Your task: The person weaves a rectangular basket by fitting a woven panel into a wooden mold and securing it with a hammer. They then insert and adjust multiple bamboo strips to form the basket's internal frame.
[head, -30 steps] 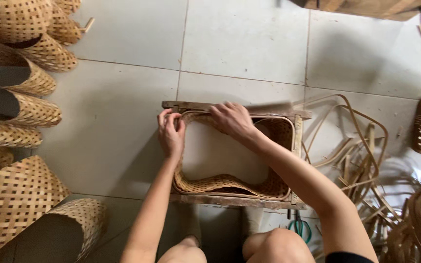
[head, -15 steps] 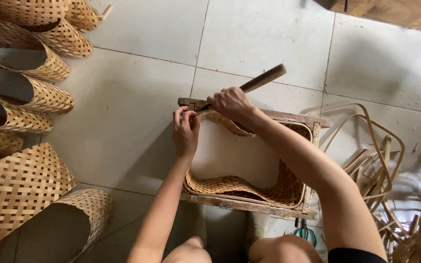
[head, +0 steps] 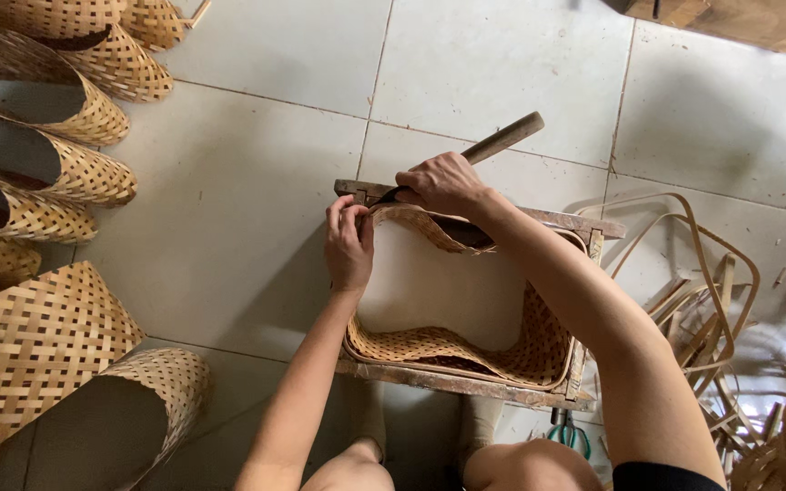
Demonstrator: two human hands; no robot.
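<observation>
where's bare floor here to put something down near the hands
The widest bare patch of tiled floor lies between the row of woven basket pieces on the left and the wooden frame. Another runs above the frame, beyond the right hand and its wooden-handled tool. Right of the frame is crowded with loose cane strips.

I count two hands, the left hand (head: 349, 247) and the right hand (head: 443, 185), one wooden frame (head: 466, 386), one woven mat (head: 448, 350) inside it, one wooden-handled tool (head: 502, 139), and one pair of green-handled scissors (head: 564, 432). At left I see about seven curled woven pieces (head: 38, 364).
</observation>
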